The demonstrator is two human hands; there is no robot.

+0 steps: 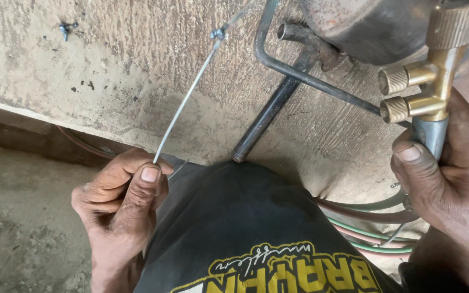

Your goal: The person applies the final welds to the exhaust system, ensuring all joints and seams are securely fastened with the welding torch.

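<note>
We pinched a thin filler rod (188, 95) in our left hand (120, 198), the rod rising from our fingertips across the concrete bench (109, 65). Our right hand (451, 184) gripped the brass torch (430, 92) at the bench's right side, beside the dark steel bar (270, 111).

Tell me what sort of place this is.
Likely a welding or metal workshop: the right hand grips a brass-valved gas torch, the left hand pinches a thin filler rod, and hoses trail beside a rough concrete slab.
</note>
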